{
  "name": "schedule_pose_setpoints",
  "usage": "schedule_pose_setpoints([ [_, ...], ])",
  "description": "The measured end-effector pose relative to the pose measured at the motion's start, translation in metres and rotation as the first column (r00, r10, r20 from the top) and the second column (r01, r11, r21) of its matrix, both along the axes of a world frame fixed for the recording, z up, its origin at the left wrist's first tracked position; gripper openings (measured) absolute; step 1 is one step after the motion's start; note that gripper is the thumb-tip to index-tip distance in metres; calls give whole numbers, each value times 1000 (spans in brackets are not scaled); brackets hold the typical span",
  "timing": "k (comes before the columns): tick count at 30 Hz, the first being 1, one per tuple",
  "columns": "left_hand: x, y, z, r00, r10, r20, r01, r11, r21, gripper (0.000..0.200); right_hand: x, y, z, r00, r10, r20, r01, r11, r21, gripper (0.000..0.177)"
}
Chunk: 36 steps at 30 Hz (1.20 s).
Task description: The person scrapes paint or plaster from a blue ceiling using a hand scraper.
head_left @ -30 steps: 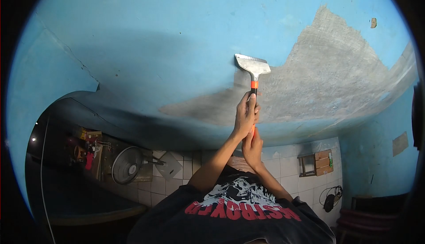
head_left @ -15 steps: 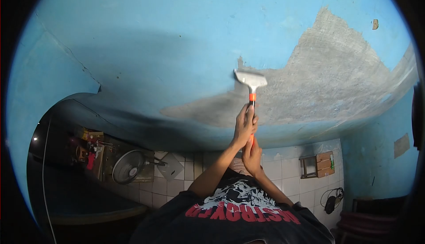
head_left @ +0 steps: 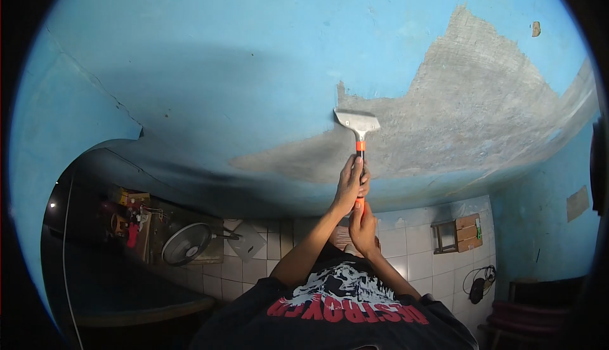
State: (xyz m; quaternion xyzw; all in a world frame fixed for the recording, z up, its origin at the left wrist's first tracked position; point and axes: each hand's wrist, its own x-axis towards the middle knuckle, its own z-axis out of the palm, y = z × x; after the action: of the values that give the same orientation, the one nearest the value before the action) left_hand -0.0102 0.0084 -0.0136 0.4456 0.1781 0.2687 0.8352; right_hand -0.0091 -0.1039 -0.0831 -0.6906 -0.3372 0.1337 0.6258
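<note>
Both my hands grip one scraper (head_left: 358,123) held up against a blue painted ceiling (head_left: 241,52). My left hand (head_left: 352,184) wraps the handle higher up, just below the orange collar. Lower down, my right hand (head_left: 363,224) holds the handle's orange end. The wide metal blade lies flat on the edge between the blue paint and a big bare grey patch (head_left: 469,102). A narrow notch of fresh grey shows just above the blade.
Below the ceiling runs a white tiled wall (head_left: 412,248) with a small wooden shelf box (head_left: 466,233) and hanging cables (head_left: 478,284). A fan (head_left: 184,243) and a cluttered shelf (head_left: 127,218) are at the left. Dark red stacked seats (head_left: 526,321) stand at the bottom right.
The scraper and both hands have drawn down toward me. A small strip of blue paint where the blade was is now bare grey.
</note>
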Motion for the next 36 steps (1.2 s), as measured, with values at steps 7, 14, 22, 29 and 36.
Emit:
schedule_pose_setpoints([
  [7,-3,7,25,999,12,-32,-10,998,62,39,-5,8,13,1000,-2,27,2,1000,-11,39],
  [14,-6,3,23,1000,-8,-14,8,1000,20,37,-15,1,22,999,-37,-37,35,998,-44,39],
  [22,-7,-2,3,999,11,-34,-10,1000,22,37,-14,-2,-9,1000,-26,-8,26,999,-29,40],
  [29,1,9,41,999,-4,41,-1,992,125,39,-3,10,44,999,11,-35,-11,1000,6,38],
  [36,0,3,42,999,27,-18,-26,998,50,39,-5,5,43,1000,-20,-19,19,999,-33,40],
])
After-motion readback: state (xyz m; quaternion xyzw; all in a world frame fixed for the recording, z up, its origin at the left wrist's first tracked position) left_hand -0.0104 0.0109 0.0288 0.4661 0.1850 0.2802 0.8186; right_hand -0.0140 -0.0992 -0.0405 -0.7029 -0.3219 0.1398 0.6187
